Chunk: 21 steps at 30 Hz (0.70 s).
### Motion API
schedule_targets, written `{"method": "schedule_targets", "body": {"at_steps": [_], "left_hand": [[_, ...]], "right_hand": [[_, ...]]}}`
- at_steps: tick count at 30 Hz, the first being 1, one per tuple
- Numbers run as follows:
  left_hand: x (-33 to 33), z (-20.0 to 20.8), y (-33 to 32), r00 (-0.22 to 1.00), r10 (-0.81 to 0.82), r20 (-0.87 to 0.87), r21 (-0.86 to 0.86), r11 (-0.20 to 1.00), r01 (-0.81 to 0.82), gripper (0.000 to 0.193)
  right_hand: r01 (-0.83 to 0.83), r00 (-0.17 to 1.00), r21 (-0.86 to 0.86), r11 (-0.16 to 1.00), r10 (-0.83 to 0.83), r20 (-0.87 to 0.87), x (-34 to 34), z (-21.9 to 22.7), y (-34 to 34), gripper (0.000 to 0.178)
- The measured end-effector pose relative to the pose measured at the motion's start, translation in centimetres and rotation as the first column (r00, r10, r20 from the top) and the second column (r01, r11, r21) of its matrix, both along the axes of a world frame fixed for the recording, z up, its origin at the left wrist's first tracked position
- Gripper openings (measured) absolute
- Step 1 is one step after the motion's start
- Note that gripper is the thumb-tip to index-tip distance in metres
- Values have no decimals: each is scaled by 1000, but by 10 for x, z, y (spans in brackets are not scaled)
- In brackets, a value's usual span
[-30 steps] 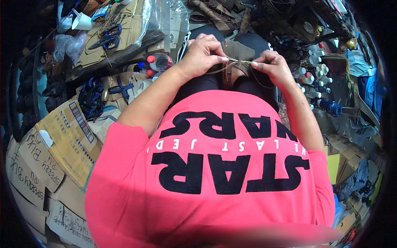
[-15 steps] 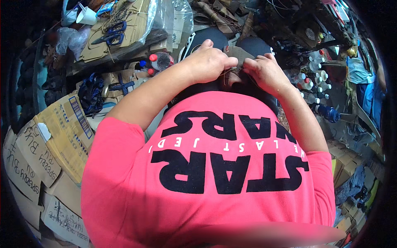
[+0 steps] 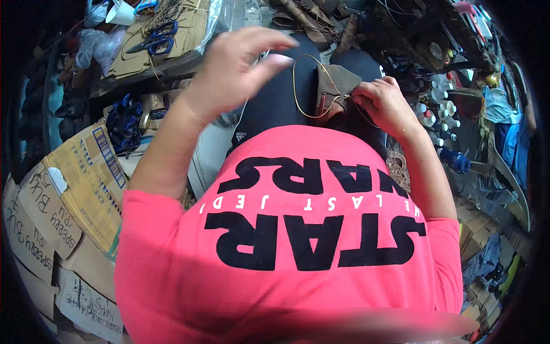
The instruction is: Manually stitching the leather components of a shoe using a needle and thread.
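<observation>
A grey-brown leather piece (image 3: 339, 80), perhaps part of a shoe, lies between my thighs with a reddish-brown part at its lower end. A thin tan cord (image 3: 294, 86) loops out from it to the left, and a strand also hangs below my right fingers. My right hand (image 3: 387, 103) is closed in a pinch at the piece's right edge, where the cord comes out. What exactly sits between those fingertips is partly hidden. Raised to the left of the piece is my left hand (image 3: 238, 71), slightly blurred, thumb and fingers apart, with nothing visible in it.
Dark-blue-handled scissors (image 3: 157, 41) lie on stacked cardboard pieces (image 3: 129, 64) at the far left, near a white cup (image 3: 121, 12). Several small bottles (image 3: 441, 109) stand at the right. A yellow-brown carton (image 3: 86, 178) is at the left, and dark scraps lie beyond my knees.
My left hand has let go of the leather piece and moved left and up. The piece and the looped cord now show more fully. My right hand stays at the right edge, slightly lower.
</observation>
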<state>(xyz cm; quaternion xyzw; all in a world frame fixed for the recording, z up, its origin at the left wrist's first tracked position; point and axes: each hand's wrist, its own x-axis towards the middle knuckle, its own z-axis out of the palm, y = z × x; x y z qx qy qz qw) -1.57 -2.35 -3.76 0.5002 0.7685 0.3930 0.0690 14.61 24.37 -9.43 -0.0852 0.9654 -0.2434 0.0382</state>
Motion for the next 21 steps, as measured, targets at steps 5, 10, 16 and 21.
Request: {"method": "schedule_targets", "body": {"at_steps": [5,10,16,21], "left_hand": [[42,0,55,821,-292,-491,-244,951,192,5],[50,-25,75,744,-438,-504,-553,826,112,11],[38,-47,66,714,-446,-539,-509,848,146,8],[27,-48,45,806,-441,-394,-429,864,263,10]], "right_hand": [[-14,997,94,996,6,80,-6,9,-11,10],[-47,995,144,988,34,92,-12,8,-18,11],[-34,998,192,981,25,50,-11,5,-16,8],[-113,990,44,993,116,-84,2,-6,-6,10]]}}
